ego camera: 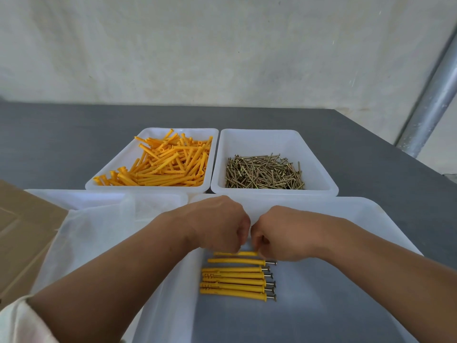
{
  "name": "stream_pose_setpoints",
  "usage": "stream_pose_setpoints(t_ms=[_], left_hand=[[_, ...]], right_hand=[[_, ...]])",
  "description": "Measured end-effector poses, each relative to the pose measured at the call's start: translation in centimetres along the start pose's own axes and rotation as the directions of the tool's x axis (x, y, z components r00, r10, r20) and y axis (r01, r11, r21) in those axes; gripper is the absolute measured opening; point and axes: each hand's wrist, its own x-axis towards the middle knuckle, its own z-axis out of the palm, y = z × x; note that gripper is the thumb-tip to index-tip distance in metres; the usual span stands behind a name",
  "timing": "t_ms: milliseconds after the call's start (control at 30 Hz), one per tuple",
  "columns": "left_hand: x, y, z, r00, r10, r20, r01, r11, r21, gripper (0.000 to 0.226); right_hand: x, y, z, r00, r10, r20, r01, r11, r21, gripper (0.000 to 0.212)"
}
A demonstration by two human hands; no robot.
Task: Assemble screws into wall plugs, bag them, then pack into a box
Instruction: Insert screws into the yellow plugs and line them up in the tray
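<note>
Both hands meet at the centre of the frame, low over the near tray [371, 219], a big see-through tray that fills the lower middle and lower right. The left hand [220, 226] and the right hand [279, 236] are knuckles up with the fingers curled in. Between them they pinch one yellow wall plug [235, 254], the left fingertips on its left end and the right fingertips on its right end. The plug lies level, across the frame. Whether a screw sits in it I cannot tell, as the right hand hides that end.

Just below the held plug, on the tray floor, lies a row of finished plugs [235, 280], side by side, each with a screw head sticking out at its right end.

Beyond the hands, two white trays stand side by side, touching or nearly so, on the grey table [61, 144]. The one at upper centre left holds a heap of loose plugs [160, 164]; the one to its right holds a pile of screws [264, 173].

At the left, beside the near tray, stands another see-through tray [99, 193] with clear plastic [99, 224] over it; sheet or bags, I cannot tell. A cardboard box [19, 231] shows at the left edge. A pale sleeve [19, 323] is in the lower left corner. A metal pole [432, 95] leans at the upper right, against a pale wall [197, 45].
</note>
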Motion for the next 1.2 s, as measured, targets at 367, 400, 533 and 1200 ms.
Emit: stream_pose_setpoints(t_ms=[367, 400, 533, 1200], left_hand=[[0.8, -0.3, 1.1, 0.986, 0.017, 0.168, -0.033, 0.995, 0.094, 0.050], [0.8, -0.3, 1.2, 0.985, 0.017, 0.171, -0.036, 0.994, 0.108, 0.049], [0.8, -0.3, 1.3, 0.985, 0.025, 0.173, -0.050, 0.989, 0.140, 0.042], [0.8, 0.2, 1.0, 0.978, 0.042, 0.204, -0.086, 0.972, 0.217, 0.022]], right_hand=[[0.0, 0.7, 0.2, 0.985, 0.101, 0.139, -0.094, 0.994, -0.052, 0.028], [0.1, 0.7, 0.2, 0.986, 0.097, 0.138, -0.091, 0.995, -0.048, 0.028], [0.2, 0.5, 0.4, 0.988, 0.069, 0.140, -0.068, 0.998, -0.007, 0.027], [0.4, 0.2, 0.6, 0.991, 0.013, 0.135, -0.022, 0.998, 0.065, 0.031]])
